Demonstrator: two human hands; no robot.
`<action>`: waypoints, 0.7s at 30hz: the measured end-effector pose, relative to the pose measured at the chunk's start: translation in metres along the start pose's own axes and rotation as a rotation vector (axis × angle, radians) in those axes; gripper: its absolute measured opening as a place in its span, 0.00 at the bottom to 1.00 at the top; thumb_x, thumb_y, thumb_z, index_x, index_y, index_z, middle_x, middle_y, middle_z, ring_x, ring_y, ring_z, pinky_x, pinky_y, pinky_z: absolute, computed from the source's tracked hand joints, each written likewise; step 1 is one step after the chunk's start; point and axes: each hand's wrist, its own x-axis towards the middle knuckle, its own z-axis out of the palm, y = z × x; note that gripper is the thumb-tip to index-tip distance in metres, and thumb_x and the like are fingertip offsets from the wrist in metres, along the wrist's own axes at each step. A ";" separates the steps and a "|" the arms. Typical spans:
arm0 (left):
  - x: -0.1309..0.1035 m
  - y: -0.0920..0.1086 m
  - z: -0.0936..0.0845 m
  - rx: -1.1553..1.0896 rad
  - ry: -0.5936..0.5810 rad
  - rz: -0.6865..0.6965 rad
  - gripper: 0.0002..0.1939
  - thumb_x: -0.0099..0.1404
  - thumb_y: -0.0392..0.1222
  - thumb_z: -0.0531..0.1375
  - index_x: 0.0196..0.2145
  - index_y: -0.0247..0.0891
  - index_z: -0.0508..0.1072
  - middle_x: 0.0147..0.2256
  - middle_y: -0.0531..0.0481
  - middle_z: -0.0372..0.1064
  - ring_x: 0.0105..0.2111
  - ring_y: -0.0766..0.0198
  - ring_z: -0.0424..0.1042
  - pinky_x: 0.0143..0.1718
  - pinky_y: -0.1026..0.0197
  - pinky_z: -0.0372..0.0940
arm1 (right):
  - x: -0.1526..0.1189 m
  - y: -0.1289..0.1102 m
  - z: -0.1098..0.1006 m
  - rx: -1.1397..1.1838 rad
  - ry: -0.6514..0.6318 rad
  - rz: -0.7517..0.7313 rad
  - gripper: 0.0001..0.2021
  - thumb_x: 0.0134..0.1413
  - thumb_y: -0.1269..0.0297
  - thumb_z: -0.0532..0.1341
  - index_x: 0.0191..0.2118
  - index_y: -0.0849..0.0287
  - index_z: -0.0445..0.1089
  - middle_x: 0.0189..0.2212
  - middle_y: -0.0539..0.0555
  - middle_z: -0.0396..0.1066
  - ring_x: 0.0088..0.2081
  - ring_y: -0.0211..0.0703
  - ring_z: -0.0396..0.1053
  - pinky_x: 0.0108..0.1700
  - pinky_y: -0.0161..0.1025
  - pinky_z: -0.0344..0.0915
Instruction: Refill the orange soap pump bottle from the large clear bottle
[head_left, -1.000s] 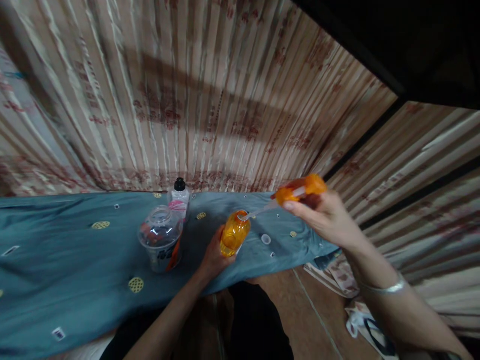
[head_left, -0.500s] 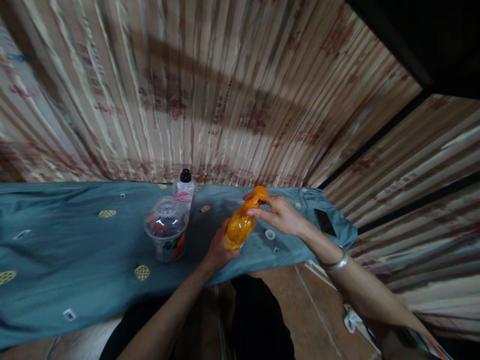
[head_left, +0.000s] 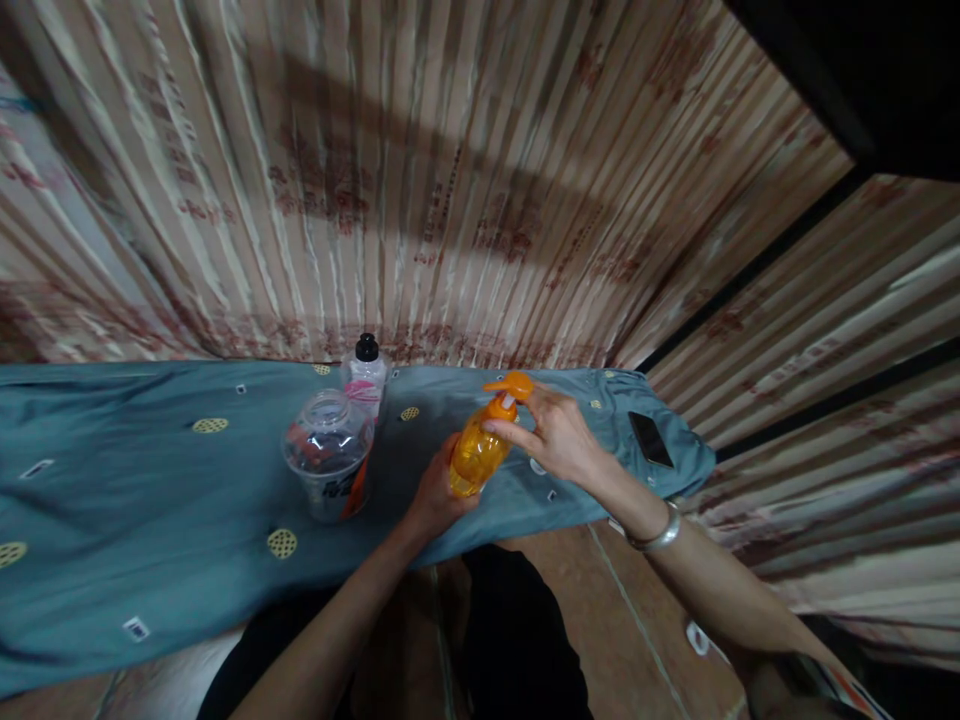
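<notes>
My left hand (head_left: pixel 441 492) is wrapped round the lower part of an amber pump bottle (head_left: pixel 478 455), which tilts to the right above the cloth-covered surface. At its top is an orange pump head (head_left: pixel 513 386), its nozzle pointing left. My right hand (head_left: pixel 556 432) grips the bottle's neck and pump head, the thumb across the front and the other fingers partly hidden behind. Left of the bottle stands a clear plastic cup with a domed lid (head_left: pixel 330 470). Just behind that cup is a clear bottle with a black cap (head_left: pixel 367 375).
A blue-green patterned cloth (head_left: pixel 187 500) covers the long surface. A dark phone (head_left: pixel 650 438) lies near its right end. A small white round piece (head_left: pixel 537 467) shows partly behind my right hand. Pleated curtains (head_left: pixel 420 180) hang behind and at the right.
My right hand has shifted slightly on the bottle's neck. The pump nozzle has turned to point left, and a pale part now shows beneath the head.
</notes>
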 end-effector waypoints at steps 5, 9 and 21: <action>0.000 -0.001 -0.001 0.006 -0.016 0.028 0.26 0.75 0.52 0.69 0.65 0.41 0.74 0.61 0.39 0.75 0.55 0.46 0.78 0.55 0.37 0.77 | -0.002 -0.002 -0.007 0.111 -0.038 0.019 0.30 0.69 0.33 0.66 0.58 0.55 0.80 0.52 0.60 0.84 0.56 0.61 0.81 0.61 0.53 0.77; 0.000 0.001 -0.002 0.006 -0.015 0.034 0.26 0.75 0.52 0.69 0.65 0.41 0.74 0.62 0.39 0.74 0.56 0.46 0.78 0.56 0.37 0.76 | 0.001 -0.001 -0.014 0.290 -0.182 0.000 0.28 0.73 0.35 0.62 0.59 0.53 0.79 0.52 0.57 0.85 0.55 0.57 0.83 0.61 0.51 0.77; 0.000 0.011 -0.003 0.017 -0.016 -0.008 0.25 0.75 0.51 0.69 0.63 0.41 0.75 0.59 0.40 0.76 0.53 0.47 0.79 0.54 0.39 0.77 | 0.000 -0.003 -0.009 0.305 -0.126 0.106 0.27 0.68 0.36 0.68 0.55 0.55 0.81 0.49 0.58 0.86 0.53 0.61 0.83 0.59 0.55 0.78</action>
